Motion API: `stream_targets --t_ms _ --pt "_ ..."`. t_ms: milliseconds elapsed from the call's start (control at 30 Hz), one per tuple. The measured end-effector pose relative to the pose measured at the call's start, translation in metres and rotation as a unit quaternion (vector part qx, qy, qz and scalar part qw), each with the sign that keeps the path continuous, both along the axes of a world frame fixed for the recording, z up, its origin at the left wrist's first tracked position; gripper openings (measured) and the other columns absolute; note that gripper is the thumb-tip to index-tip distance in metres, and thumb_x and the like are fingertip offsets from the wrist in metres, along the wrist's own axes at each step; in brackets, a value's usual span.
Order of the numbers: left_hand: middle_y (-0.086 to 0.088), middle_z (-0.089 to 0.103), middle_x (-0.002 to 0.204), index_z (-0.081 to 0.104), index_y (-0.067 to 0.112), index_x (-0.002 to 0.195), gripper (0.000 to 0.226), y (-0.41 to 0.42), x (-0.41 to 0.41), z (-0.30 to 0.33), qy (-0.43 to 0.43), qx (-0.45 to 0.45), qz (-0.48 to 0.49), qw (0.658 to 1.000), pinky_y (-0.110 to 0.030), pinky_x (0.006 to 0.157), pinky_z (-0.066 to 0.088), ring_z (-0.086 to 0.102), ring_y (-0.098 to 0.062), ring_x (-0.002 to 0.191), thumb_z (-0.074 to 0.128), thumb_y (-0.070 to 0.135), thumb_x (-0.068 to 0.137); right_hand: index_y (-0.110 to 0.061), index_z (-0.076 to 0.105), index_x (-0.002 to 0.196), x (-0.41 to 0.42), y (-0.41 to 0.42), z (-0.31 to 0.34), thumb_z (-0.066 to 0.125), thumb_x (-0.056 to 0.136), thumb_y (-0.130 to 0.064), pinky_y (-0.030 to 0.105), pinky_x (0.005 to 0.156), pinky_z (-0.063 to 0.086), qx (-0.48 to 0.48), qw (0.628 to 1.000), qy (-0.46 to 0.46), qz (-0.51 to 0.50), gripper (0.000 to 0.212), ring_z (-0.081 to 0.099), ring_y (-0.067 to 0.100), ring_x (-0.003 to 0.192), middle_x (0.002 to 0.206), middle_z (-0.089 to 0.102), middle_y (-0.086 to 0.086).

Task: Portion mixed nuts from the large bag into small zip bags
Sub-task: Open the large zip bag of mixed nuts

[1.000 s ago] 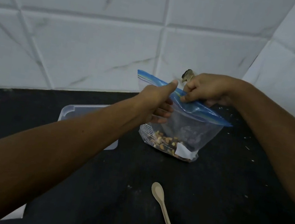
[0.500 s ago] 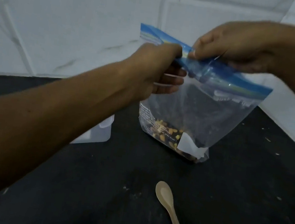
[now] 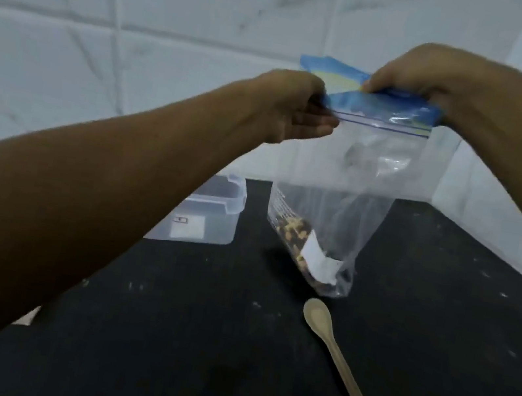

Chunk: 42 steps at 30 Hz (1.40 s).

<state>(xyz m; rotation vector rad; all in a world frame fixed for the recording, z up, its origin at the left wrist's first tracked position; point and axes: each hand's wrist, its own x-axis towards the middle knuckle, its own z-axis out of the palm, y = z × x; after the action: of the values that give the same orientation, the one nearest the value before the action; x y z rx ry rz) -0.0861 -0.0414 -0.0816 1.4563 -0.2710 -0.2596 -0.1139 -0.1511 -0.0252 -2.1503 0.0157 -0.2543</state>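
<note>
while the left hand [image 3: 297, 108] pinches the near blue top edge of the large bag [image 3: 352, 178], the right hand [image 3: 421, 76] pinches the far edge. bag upright on black counter [image 3: 194, 342]; nuts [image 3: 295, 233] low inside. wooden spoon [image 3: 334, 351] in front of bag, clear tub [image 3: 211, 220] left of it.

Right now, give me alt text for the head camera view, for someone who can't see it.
Two bare hands, left hand and right hand, pinch the blue zip top of a clear plastic bag of mixed nuts standing on a black counter. A pale wooden spoon lies in front; a clear plastic container sits left.
</note>
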Motion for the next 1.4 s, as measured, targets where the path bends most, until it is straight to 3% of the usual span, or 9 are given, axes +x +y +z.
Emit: stream_targets --t_ms 100,233,500,600,833,967,1067,1200,1400 --pt "-0.006 0.060 0.042 0.052 0.004 0.076 0.024 0.016 -0.013 0.033 -0.041 0.009 0.013 0.999 -0.025 0.055 0.058 0.063 -0.013 0.040 0.044 0.009 0.099 -0.009 0.046 0.071 -0.046 -0.007 0.004 0.055 0.095 -0.014 0.016 0.031 0.041 0.053 0.994 -0.012 -0.093 0.026 0.053 0.005 0.037 0.070 0.052 0.002" --pt "0.001 0.048 0.034 0.043 0.011 0.065 0.033 0.035 -0.033 0.052 -0.074 0.039 0.038 0.996 -0.024 0.055 0.058 0.053 -0.010 0.032 0.046 0.015 0.098 -0.008 0.048 0.075 -0.052 -0.002 0.027 0.045 0.100 -0.018 0.012 0.046 0.050 0.108 0.991 -0.016 -0.082 0.026 0.055 0.003 0.035 0.041 0.059 -0.003" --pt "-0.005 0.053 0.067 0.050 0.009 0.074 0.024 0.065 -0.047 0.004 -0.010 0.113 0.067 0.991 -0.024 0.046 0.056 0.059 -0.015 0.055 0.052 0.016 0.097 -0.001 0.047 0.077 -0.076 0.017 -0.024 0.050 0.093 0.000 0.021 0.032 0.047 0.096 0.992 0.044 -0.066 0.017 0.052 0.010 0.026 0.069 0.053 0.010" --pt "-0.008 0.056 0.071 0.053 0.007 0.078 0.020 0.074 -0.053 -0.015 0.015 0.093 0.058 0.994 -0.025 0.048 0.057 0.061 -0.017 0.058 0.051 0.014 0.097 0.002 0.048 0.078 -0.081 0.025 -0.039 0.049 0.094 -0.001 0.019 0.029 0.043 0.091 0.992 0.059 -0.067 0.016 0.050 0.010 0.024 0.055 0.055 0.013" --pt "-0.006 0.060 0.061 0.052 0.008 0.077 0.020 0.107 -0.063 -0.029 0.059 -0.004 0.065 0.996 -0.022 0.043 0.053 0.062 -0.013 0.044 0.048 0.011 0.097 -0.001 0.048 0.077 -0.090 0.009 -0.049 0.047 0.095 -0.004 0.020 0.031 0.046 0.157 0.981 0.073 -0.082 0.019 0.054 0.012 0.027 0.060 0.056 0.012" --pt "-0.007 0.062 0.061 0.050 0.009 0.072 0.020 0.133 -0.060 -0.043 0.117 -0.071 0.077 0.988 -0.027 0.051 0.059 0.063 -0.016 0.053 0.045 0.009 0.092 0.000 0.048 0.081 -0.095 -0.014 -0.059 0.042 0.100 -0.014 0.019 0.030 0.046 0.180 0.972 0.114 -0.100 0.025 0.058 0.014 0.031 0.071 0.057 0.015" --pt "-0.008 0.061 0.073 0.053 0.008 0.078 0.014 0.140 -0.059 -0.046 0.127 -0.063 0.063 0.988 -0.029 0.055 0.060 0.061 -0.019 0.066 0.045 0.010 0.089 0.001 0.051 0.090 -0.096 -0.023 -0.061 0.044 0.100 -0.016 0.025 0.042 0.053 0.126 0.976 0.154 -0.090 0.021 0.065 0.019 0.046 0.070 0.063 0.015" --pt "-0.010 0.066 0.075 0.056 0.007 0.092 0.012 0.128 -0.062 -0.041 0.119 -0.034 0.029 0.992 -0.030 0.057 0.060 0.067 -0.022 0.062 0.046 0.010 0.087 -0.009 0.054 0.109 -0.090 -0.008 -0.052 0.056 0.095 -0.014 0.039 0.069 0.056 0.019 0.990 0.131 -0.040 0.015 0.061 0.023 0.073 0.097 0.055 0.011" --pt "-0.009 0.059 0.077 0.052 0.010 0.089 0.008 0.124 -0.058 -0.034 0.115 0.031 0.008 0.993 -0.030 0.059 0.059 0.063 -0.022 0.062 0.050 0.016 0.084 -0.008 0.062 0.101 -0.068 0.010 -0.051 0.061 0.092 -0.016 0.021 0.042 0.053 0.020 0.995 0.048 -0.088 0.011 0.047 0.015 0.054 0.081 0.052 0.008"
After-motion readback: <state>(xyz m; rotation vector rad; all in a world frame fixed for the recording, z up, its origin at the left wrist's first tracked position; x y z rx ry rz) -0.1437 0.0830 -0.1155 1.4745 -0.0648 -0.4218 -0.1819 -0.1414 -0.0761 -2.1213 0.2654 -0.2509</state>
